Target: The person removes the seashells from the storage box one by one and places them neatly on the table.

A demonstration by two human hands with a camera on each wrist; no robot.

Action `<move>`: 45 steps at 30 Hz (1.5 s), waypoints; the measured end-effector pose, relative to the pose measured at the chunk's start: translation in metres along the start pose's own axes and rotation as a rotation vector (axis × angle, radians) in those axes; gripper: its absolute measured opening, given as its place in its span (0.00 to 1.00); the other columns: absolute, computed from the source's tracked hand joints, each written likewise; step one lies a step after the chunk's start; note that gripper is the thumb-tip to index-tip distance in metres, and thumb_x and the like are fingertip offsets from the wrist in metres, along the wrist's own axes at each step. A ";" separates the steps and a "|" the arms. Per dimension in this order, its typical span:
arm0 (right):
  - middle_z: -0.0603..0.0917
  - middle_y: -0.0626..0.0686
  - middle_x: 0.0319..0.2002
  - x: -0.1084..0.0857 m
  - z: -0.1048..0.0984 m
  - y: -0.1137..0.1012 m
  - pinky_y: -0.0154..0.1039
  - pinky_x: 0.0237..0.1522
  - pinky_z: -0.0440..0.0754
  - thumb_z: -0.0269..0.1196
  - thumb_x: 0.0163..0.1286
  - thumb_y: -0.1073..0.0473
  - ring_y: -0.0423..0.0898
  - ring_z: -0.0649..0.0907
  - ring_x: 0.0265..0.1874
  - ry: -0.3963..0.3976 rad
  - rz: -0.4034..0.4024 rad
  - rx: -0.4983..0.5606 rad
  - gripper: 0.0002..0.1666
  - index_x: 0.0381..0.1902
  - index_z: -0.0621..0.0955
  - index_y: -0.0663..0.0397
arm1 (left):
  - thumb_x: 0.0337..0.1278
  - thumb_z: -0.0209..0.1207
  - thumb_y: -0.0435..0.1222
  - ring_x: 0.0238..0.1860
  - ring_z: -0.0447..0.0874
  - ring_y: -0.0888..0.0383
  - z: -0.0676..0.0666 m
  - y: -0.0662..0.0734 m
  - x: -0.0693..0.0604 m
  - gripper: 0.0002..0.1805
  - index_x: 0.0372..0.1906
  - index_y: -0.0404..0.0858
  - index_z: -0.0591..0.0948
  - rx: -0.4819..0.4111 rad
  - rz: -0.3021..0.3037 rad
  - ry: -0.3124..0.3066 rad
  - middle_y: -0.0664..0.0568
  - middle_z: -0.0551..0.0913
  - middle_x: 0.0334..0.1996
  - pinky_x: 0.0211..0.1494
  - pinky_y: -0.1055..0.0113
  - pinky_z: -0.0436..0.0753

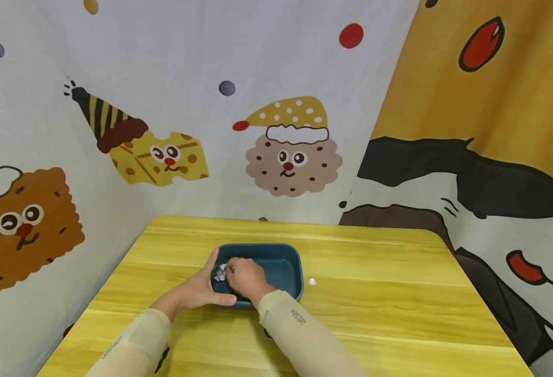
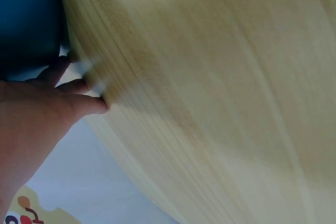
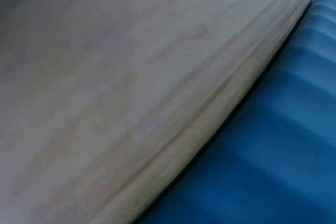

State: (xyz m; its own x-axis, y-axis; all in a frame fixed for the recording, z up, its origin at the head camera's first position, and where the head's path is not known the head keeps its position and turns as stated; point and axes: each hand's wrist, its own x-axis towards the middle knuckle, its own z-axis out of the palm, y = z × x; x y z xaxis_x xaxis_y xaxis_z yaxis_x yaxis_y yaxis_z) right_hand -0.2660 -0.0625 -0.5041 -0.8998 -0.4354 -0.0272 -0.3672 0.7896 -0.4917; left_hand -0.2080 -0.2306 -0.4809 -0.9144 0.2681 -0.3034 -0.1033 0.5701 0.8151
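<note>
Blue tray [image 1: 283, 269] sits on the wooden table [image 1: 375, 293]. Left hand [image 1: 199, 288] spans the tray's left end, thumb along the near side, fingers extended along the left wall. Right hand [image 1: 249, 276] reaches inside, fingers curled at small pale pieces [image 1: 219, 273] in the left end; cannot tell whether they grip any. One white piece [image 1: 312, 281] lies on the table, just right of the tray.
</note>
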 end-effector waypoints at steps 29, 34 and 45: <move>0.91 0.42 0.46 -0.001 -0.001 0.003 0.42 0.49 0.87 0.68 0.76 0.46 0.40 0.88 0.43 -0.082 -0.035 0.028 0.16 0.57 0.88 0.39 | 0.54 0.78 0.58 0.86 0.40 0.27 0.000 -0.001 0.000 0.81 0.85 0.54 0.20 -0.006 0.005 -0.003 0.33 0.31 0.88 0.81 0.28 0.59; 0.90 0.38 0.57 -0.002 -0.002 0.002 0.46 0.59 0.86 0.70 0.75 0.41 0.42 0.87 0.58 -0.133 -0.078 -0.037 0.18 0.60 0.88 0.28 | 0.56 0.77 0.58 0.86 0.42 0.27 0.000 -0.001 0.000 0.80 0.85 0.53 0.20 -0.009 0.021 -0.012 0.33 0.32 0.88 0.80 0.29 0.62; 0.92 0.38 0.49 -0.001 0.001 0.002 0.46 0.59 0.87 0.72 0.74 0.48 0.44 0.89 0.54 -0.058 -0.096 -0.053 0.06 0.45 0.93 0.33 | 0.55 0.78 0.56 0.87 0.39 0.28 0.000 -0.004 0.001 0.80 0.85 0.54 0.21 -0.023 0.012 -0.008 0.33 0.31 0.88 0.82 0.30 0.60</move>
State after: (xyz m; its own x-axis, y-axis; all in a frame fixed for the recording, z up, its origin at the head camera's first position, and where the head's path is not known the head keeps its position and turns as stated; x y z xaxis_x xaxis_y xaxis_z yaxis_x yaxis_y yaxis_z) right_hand -0.2652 -0.0611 -0.5063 -0.8457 -0.5327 -0.0331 -0.4639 0.7644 -0.4478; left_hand -0.2091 -0.2327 -0.4845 -0.9123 0.2816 -0.2973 -0.1010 0.5489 0.8297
